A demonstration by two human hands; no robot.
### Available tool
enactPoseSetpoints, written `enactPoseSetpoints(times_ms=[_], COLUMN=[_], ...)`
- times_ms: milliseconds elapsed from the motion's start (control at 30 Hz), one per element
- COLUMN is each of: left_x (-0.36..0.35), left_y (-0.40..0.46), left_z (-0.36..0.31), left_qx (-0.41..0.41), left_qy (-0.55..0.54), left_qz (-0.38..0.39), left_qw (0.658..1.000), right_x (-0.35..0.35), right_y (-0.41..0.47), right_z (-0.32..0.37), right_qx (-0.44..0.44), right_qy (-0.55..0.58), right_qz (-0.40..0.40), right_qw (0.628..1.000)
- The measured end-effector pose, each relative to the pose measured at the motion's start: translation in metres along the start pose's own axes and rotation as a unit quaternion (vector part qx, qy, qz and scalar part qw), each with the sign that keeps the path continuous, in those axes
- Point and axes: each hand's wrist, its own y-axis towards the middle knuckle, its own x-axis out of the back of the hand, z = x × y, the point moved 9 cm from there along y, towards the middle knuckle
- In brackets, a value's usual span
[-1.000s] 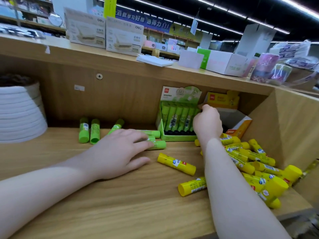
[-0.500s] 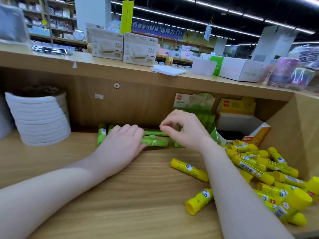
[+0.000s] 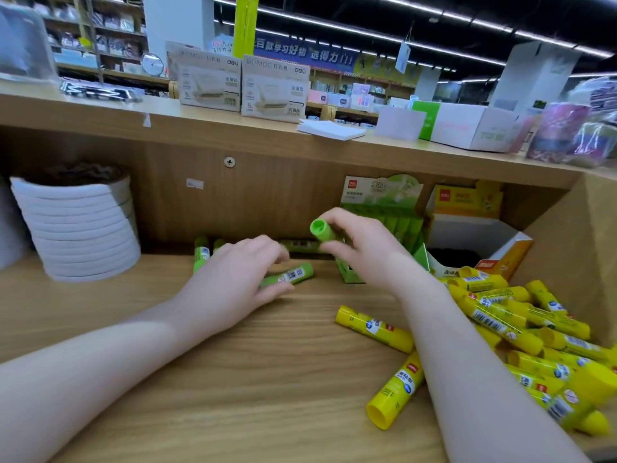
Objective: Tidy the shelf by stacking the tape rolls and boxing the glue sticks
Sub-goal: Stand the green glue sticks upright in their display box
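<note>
My right hand (image 3: pixel 364 248) pinches a green glue stick (image 3: pixel 321 229) lifted off the shelf, its round end toward me, just left of the green display box (image 3: pixel 384 208). My left hand (image 3: pixel 233 282) grips another green glue stick (image 3: pixel 290 275) lying on the wooden shelf (image 3: pixel 233 379). More green sticks (image 3: pixel 201 252) lie behind that hand by the back wall. A stack of white tape rolls (image 3: pixel 80 225) stands at the left. Several yellow glue sticks (image 3: pixel 500 315) lie heaped at the right, in front of an open yellow-and-white box (image 3: pixel 480 228).
The upper shelf (image 3: pixel 267 128) overhangs the compartment and carries grey boxes (image 3: pixel 273 88), a paper pad (image 3: pixel 330 130) and a white-green carton (image 3: pixel 467 128). A wooden side wall (image 3: pixel 581 235) closes the right. Two yellow sticks (image 3: pixel 374 327) lie loose mid-shelf.
My right hand left the green box, came left and lifted a green stick. My left hand curled round a stick on the shelf. The camera shifted left and closer.
</note>
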Motion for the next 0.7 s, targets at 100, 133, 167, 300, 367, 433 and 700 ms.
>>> enactPoseSetpoints(times_ms=[100,133,167,300,367,433,700], left_x=[-0.014,-0.016,-0.017,-0.019,-0.020,-0.021,-0.024], left_y=[-0.001,-0.001,-0.001,0.000,0.000,0.000,0.002], left_z=[0.003,0.005,0.005,0.005,0.005,0.005,0.005], left_qx=[-0.012,-0.014,-0.017,-0.020,-0.021,-0.023,-0.028], left_qy=[0.060,0.066,0.071,0.080,0.076,0.077,0.078], left_qz=[0.054,0.057,0.055,0.050,0.049,0.049,0.056], left_qw=[0.997,0.996,0.996,0.995,0.996,0.996,0.995], right_x=[0.019,0.029,0.038,0.055,0.052,0.047,0.036], right_y=[-0.002,-0.006,-0.010,-0.022,-0.024,-0.023,-0.014], right_z=[-0.017,-0.027,-0.035,-0.056,-0.066,-0.069,-0.051], right_qx=[-0.084,-0.121,-0.150,-0.208,-0.258,-0.271,-0.196], right_qy=[0.012,0.009,0.001,-0.005,-0.016,-0.036,0.005], right_qz=[-0.059,-0.090,-0.118,-0.137,-0.100,-0.083,-0.171], right_qw=[0.995,0.988,0.982,0.968,0.961,0.958,0.966])
